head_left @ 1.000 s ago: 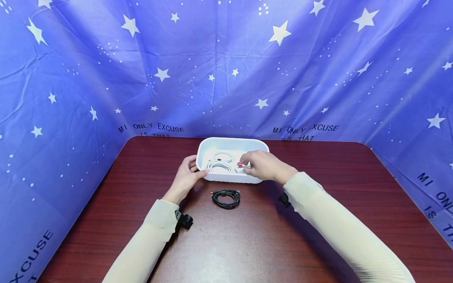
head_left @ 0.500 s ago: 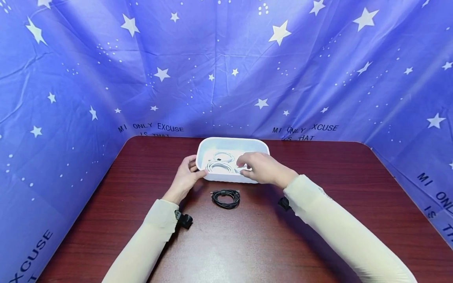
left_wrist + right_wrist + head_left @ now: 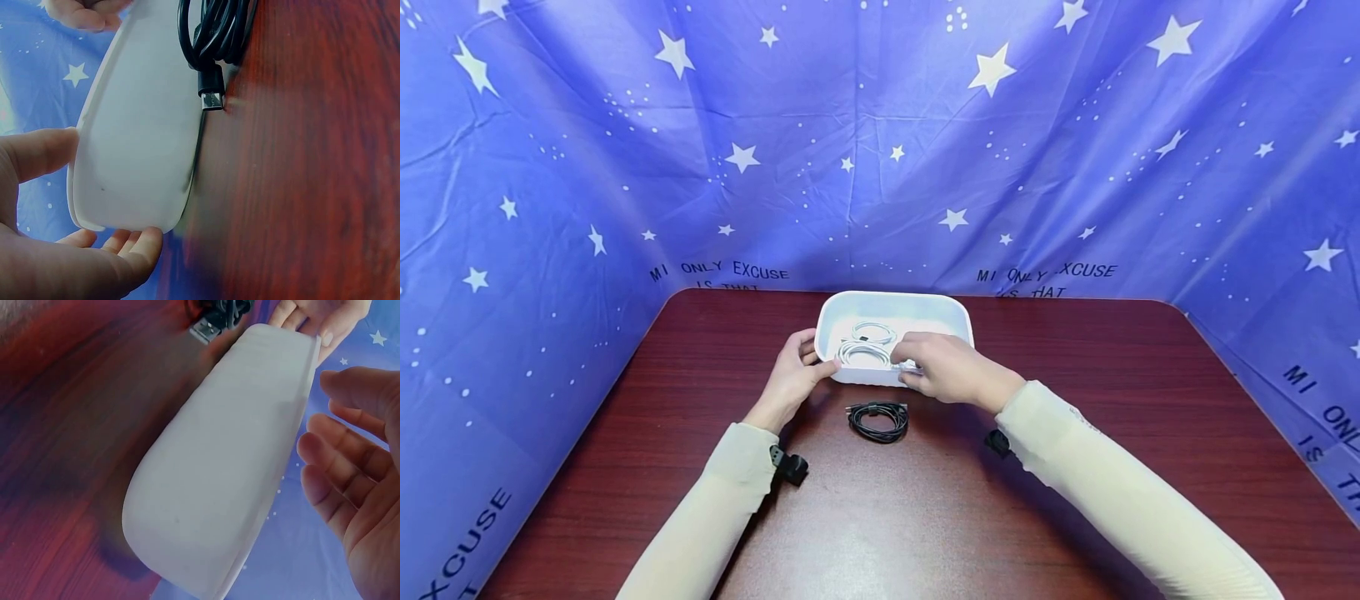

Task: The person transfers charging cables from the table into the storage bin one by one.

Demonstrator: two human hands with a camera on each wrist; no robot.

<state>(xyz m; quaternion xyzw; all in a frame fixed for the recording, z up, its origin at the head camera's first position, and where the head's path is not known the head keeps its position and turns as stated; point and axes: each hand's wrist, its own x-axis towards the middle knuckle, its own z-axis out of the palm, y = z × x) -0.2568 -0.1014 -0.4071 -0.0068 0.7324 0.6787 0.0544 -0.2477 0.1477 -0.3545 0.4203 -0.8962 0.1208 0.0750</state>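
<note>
A white plastic box (image 3: 898,377) stands near the table's far edge. My left hand (image 3: 792,372) grips its left end, thumb on the front rim and fingers against the outer side wall. Inside lie coiled white cables (image 3: 865,355). My right hand (image 3: 953,367) is over the box's right part, fingers loosely bent. In the right wrist view, its fingertips (image 3: 310,447) are beyond the near rim, with nothing visible between them and the thumb. Some white cable shows by those fingertips in the head view; the rest is hidden. A coiled black USB cable (image 3: 878,422) lies in front of the box.
The dark red wooden table (image 3: 1075,350) carries the box and the black cable. A blue curtain (image 3: 865,192) with white stars hangs close behind the box and on both sides. Both wrists carry black camera mounts (image 3: 790,465).
My right hand has moved slightly left and toward the box's front wall. The red piece seen at its fingertips a second ago is now out of sight. My left hand stays put.
</note>
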